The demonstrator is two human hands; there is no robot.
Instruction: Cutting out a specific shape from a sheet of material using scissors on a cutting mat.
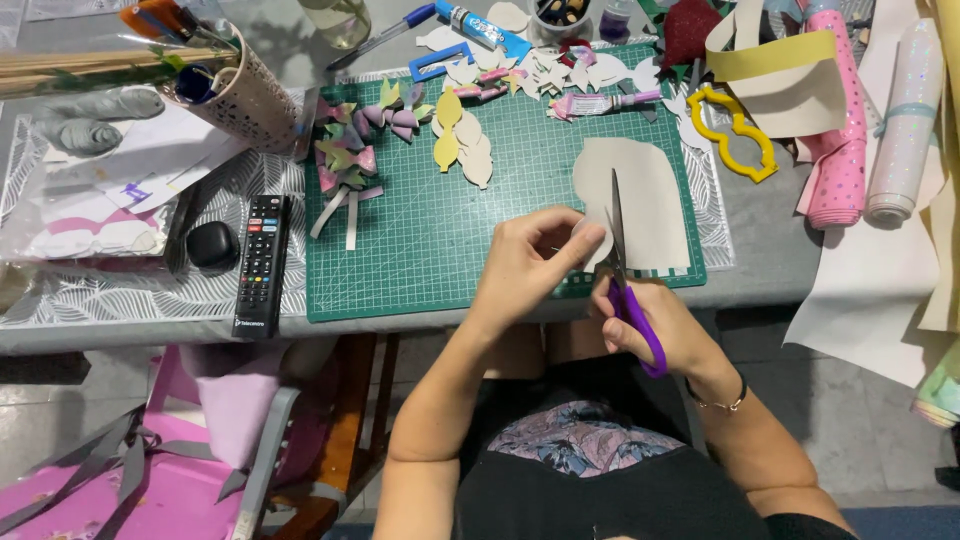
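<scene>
Gray and crowded, our table [760, 275] held a big green mat [440, 230]. On the mat lay a beige sheet [645, 195], and we were cutting it at the mat's near edge. Our left hand [525, 265] pinched the sheet's small round flap [590, 235] between thumb and fingers. Our right hand [650, 320] was closed around the purple handles of the scissors [625, 270], whose blades pointed up along the sheet, just beside our left fingers. Left of the mat lay a black remote [262, 262]. Small paper bows [345, 160] sat on the mat's far left corner.
</scene>
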